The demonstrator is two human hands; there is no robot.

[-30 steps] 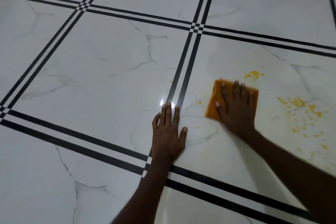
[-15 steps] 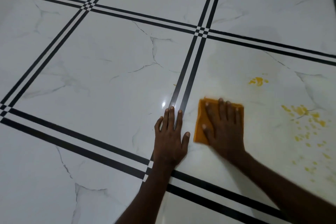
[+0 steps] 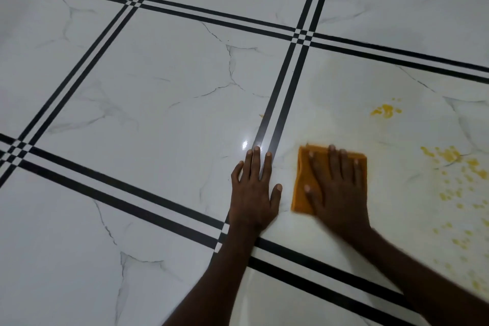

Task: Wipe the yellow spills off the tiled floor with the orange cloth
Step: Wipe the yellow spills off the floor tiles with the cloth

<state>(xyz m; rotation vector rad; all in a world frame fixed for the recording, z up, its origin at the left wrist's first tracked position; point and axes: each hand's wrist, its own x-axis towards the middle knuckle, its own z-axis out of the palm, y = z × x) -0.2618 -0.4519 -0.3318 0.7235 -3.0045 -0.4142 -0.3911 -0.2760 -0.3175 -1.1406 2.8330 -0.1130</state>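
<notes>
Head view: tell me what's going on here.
A person is wiping a tiled floor. The right hand presses an orange cloth flat on the tile; the left hand rests flat beside it for support. Yellow spills are not yet wiped, lying right of the cloth, with a smaller patch beyond it.

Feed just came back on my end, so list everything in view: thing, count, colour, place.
orange cloth: one, orange, flat on the floor under the right hand, right of the double black line.
yellow spills: one small yellow patch beyond the cloth; a wider yellow scatter of spots to its right, running toward the right edge; one tiny speck beside the black line.
tiled floor: white marbled tiles with grey veins and double black border lines.
left hand: one, flat on the floor across the black line, left of the cloth.
right hand: one, fingers spread, pressing the cloth.
</notes>
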